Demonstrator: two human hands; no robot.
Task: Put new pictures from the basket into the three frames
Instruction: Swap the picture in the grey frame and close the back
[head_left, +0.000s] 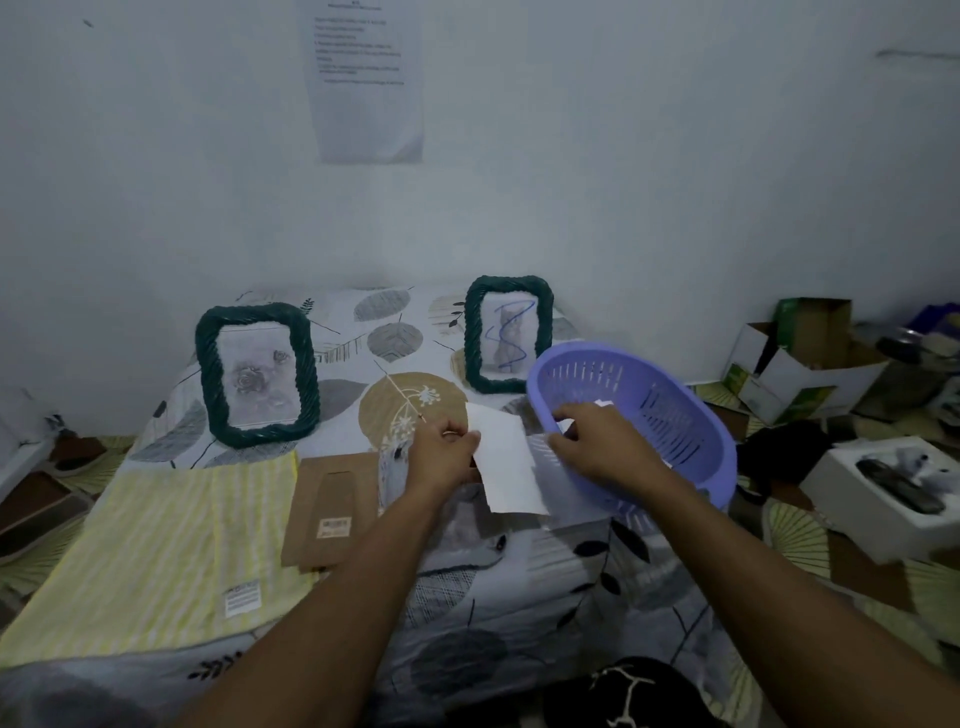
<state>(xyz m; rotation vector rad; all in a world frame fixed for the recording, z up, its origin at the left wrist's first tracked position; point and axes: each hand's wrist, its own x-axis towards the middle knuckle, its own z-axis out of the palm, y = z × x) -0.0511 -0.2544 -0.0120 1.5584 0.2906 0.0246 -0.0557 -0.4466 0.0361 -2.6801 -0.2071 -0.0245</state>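
1. My left hand (445, 460) is in the middle of the frame. Its grip pinches a white picture (511, 467).
2. My right hand (597, 441) reaches into the purple basket (685, 410) at middle right. I cannot tell its grip.
3. The left green frame (207, 379) and the right green frame (471, 338) stand behind, on the leaf sheet (519, 587).

Slotted plastic basket (675, 410), matt paper sheet (506, 462), rope-textured frames (257, 374), cardboard backing (332, 509).
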